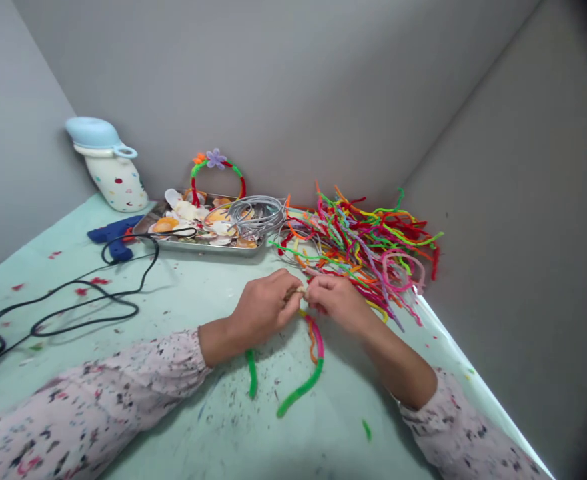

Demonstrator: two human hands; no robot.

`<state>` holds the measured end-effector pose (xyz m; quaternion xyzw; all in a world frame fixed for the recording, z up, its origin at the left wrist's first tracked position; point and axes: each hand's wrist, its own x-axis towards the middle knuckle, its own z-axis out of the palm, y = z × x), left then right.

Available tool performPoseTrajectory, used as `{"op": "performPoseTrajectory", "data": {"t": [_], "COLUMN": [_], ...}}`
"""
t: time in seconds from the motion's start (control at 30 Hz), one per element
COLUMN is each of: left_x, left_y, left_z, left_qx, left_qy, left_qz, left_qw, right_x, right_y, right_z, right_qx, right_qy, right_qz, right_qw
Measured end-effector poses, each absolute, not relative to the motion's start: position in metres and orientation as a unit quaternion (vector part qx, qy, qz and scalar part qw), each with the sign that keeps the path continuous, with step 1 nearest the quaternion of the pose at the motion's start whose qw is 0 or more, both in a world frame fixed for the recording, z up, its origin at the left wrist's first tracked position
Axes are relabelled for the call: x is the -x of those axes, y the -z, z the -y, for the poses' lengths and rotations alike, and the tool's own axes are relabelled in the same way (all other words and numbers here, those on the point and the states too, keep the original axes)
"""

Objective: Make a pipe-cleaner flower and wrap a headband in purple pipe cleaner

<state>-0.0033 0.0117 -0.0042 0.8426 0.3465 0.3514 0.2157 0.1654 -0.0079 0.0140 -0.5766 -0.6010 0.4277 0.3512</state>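
Head view. Left hand (266, 308) and right hand (337, 301) meet fingertip to fingertip, each grip pinched shut on the top of the pipe-cleaner arc (307, 383). Its green ends trail onto the bench (188, 293), near the loose pipe-cleaner pile (368, 243). The arc is probably light, fuzzy and easily bent, so it is best pinched close to the bend.

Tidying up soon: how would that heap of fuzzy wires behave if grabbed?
Probably light: the heap is thin fuzzy strands. Likely lifts as one tangle, since they cross and hook. Stray ends may drop.
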Motion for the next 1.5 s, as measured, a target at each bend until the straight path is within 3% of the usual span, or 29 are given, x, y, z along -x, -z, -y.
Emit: {"op": "performPoseTrajectory", "data": {"t": [0.1,0.2,0.27,0.37,0.47,0.6,0.83,1.0,1.13,1.23,1.37,1.5], "left_x": [0.005,0.004,0.001,-0.001,-0.001,0.001,0.001,0.000,-0.001,0.001,0.005,0.006], "left_y": [0.001,0.002,0.004,0.006,0.005,0.003,0.001,0.007,0.010,0.007,0.001,0.000], "left_z": [-0.009,-0.011,-0.015,-0.021,-0.026,-0.028,-0.029,-0.029,-0.024,-0.017,-0.009,-0.007], "left_qx": [-0.880,-0.852,-0.796,-0.692,-0.611,-0.582,-0.597,-0.642,-0.715,-0.780,-0.862,-0.887], "left_qy": [-0.339,-0.355,-0.367,-0.355,-0.328,-0.295,-0.265,-0.260,-0.318,-0.344,-0.336,-0.326], "left_qz": [-0.299,-0.325,-0.368,-0.375,-0.359,-0.341,-0.339,-0.345,-0.383,-0.393,-0.333,-0.291], "left_qw": [0.148,0.205,0.310,0.504,0.625,0.677,0.677,0.633,0.491,0.344,0.180,0.150], "right_x": [-0.166,-0.172,-0.179,-0.187,-0.193,-0.195,-0.195,-0.192,-0.182,-0.173,-0.166,-0.170], "right_y": [-0.013,-0.015,-0.019,-0.028,-0.032,-0.031,-0.031,-0.028,-0.018,-0.009,0.001,-0.003], "right_z": [0.006,0.005,0.005,0.005,0.005,0.006,0.009,0.009,0.007,0.006,0.006,0.007], "right_qx": [0.534,0.513,0.522,0.527,0.470,0.408,0.399,0.394,0.456,0.533,0.515,0.472], "right_qy": [-0.623,-0.644,-0.563,-0.339,-0.163,-0.088,-0.072,-0.091,-0.139,-0.269,-0.559,-0.674], "right_qz": [0.451,0.461,0.563,0.721,0.818,0.868,0.888,0.888,0.833,0.729,0.525,0.442], "right_qw": [0.351,0.329,0.305,0.298,0.288,0.269,0.215,0.218,0.280,0.336,0.383,0.357]}}
